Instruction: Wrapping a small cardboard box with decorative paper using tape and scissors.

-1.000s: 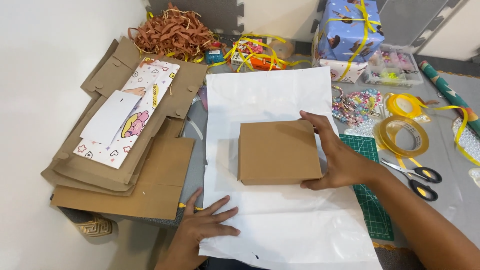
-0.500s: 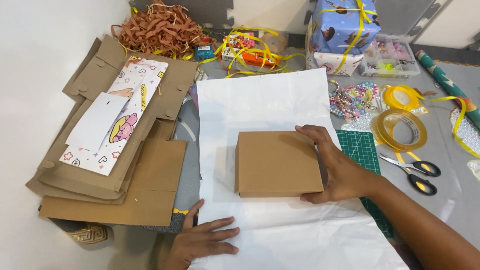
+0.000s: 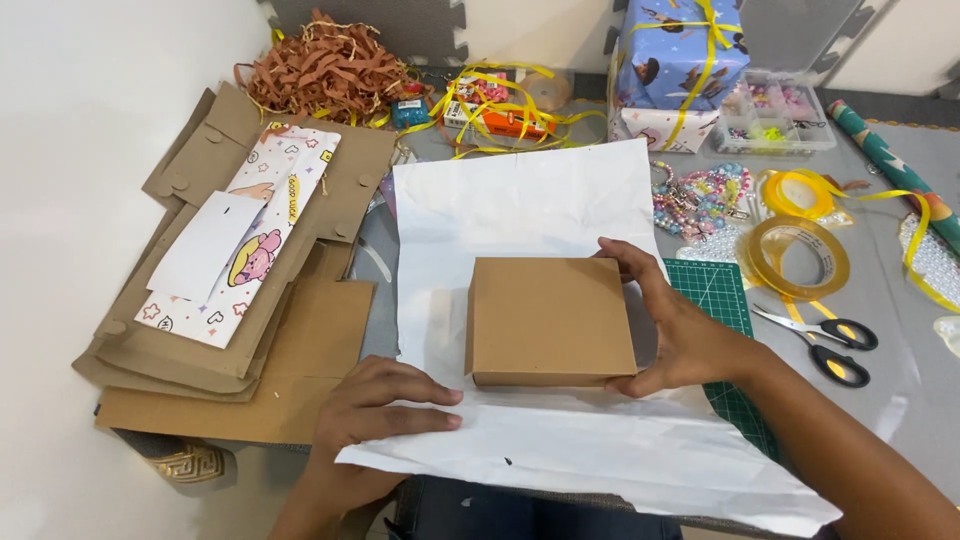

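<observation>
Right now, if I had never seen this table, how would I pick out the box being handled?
Find the big white paper sheet spread across the middle of the table. On it sits a plain brown cardboard box, closed, the right hand gripping its right edge. Unlike the flattened cardboard stacked at left, it is assembled and unprinted.

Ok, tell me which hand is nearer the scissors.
Right. The right hand grips the brown box's right edge, just left of the scissors; the left hand presses the white paper far left.

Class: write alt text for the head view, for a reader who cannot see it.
A right hand grips the side of a closed brown cardboard box on a white paper sheet, while the left hand presses the sheet's near edge. Flattened cardboard lies left; scissors and yellow ribbon right.
</observation>
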